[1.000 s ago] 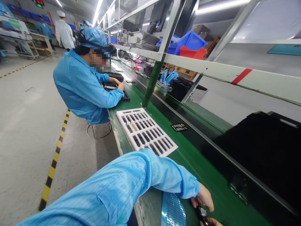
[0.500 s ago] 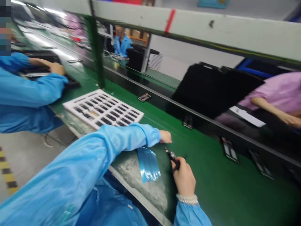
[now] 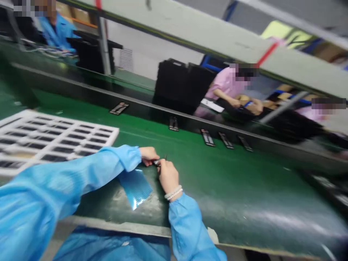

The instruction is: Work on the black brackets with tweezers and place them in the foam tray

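Both hands meet over the green tabletop (image 3: 217, 174), close to its near edge. The left hand (image 3: 148, 156) and the right hand (image 3: 167, 175) pinch a small dark part (image 3: 157, 162) between their fingertips, each grip narrow and closed on it; blur hides what the part is. Just below the left wrist, a blue perforated film strip (image 3: 136, 186) lies on the tabletop, its lower end near the pale front edge. To the left, a white compartment tray (image 3: 108, 132) sits well apart from the hands, its right corner nearest them. To the right of the hands the green surface runs bare. Beyond, along the black rail (image 3: 81, 90), several small dark parts (image 3: 208, 137) lie in a loose row, well apart from the hands.
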Demonstrator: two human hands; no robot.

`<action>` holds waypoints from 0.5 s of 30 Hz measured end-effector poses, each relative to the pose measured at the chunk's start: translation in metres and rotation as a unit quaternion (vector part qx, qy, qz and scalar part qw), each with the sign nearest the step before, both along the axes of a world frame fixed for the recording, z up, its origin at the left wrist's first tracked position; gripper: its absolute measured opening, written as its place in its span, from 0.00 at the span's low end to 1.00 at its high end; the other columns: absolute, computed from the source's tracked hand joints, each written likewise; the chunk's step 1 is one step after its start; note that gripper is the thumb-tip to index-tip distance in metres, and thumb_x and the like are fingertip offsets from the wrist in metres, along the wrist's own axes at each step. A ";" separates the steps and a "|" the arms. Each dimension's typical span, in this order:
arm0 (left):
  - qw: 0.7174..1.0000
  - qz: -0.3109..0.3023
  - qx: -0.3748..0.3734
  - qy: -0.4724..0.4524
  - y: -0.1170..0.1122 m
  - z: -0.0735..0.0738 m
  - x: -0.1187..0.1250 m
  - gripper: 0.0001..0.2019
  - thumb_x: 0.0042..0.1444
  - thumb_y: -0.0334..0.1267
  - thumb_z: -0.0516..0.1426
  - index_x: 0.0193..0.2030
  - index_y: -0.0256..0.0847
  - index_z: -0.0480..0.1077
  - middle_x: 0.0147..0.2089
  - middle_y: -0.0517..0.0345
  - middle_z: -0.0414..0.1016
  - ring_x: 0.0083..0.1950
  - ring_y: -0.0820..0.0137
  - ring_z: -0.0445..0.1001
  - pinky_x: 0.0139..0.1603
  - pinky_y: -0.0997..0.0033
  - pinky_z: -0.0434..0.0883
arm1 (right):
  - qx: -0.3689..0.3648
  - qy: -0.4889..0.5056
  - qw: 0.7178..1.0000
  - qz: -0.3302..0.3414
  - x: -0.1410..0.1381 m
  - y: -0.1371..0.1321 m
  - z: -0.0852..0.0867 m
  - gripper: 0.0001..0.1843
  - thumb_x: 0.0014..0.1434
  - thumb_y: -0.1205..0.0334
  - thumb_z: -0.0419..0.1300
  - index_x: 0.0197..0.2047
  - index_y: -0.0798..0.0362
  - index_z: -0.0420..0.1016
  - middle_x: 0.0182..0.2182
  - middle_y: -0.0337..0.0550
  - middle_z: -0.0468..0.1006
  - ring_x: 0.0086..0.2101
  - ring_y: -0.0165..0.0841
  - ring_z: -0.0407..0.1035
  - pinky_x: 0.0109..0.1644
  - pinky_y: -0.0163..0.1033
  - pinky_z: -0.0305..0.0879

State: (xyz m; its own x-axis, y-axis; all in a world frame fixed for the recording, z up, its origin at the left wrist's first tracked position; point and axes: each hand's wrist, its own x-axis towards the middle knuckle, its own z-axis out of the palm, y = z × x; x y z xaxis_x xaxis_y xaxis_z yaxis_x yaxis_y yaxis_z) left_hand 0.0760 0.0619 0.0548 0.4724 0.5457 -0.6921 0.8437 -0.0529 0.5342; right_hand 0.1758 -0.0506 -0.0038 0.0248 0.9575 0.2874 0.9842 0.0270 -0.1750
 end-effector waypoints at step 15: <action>0.952 -0.181 0.214 -0.120 -0.016 -0.028 -0.007 0.16 0.62 0.42 0.54 0.52 0.35 0.66 0.51 0.52 0.69 0.49 0.64 0.71 0.48 0.59 0.72 | 0.032 0.020 0.999 0.018 0.006 -0.006 -0.008 0.03 0.62 0.63 0.54 0.36 0.49 0.68 0.34 0.41 0.75 0.37 0.34 0.68 0.38 0.35 0.62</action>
State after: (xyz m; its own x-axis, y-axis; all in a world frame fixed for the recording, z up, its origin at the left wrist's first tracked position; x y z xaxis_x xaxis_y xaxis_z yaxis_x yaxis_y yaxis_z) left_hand 0.0686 0.0457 0.0270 0.8002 0.5246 -0.2908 0.5847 -0.5742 0.5731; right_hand 0.1818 -0.0565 -0.0118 0.0037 0.9375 0.3479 0.9745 0.0747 -0.2117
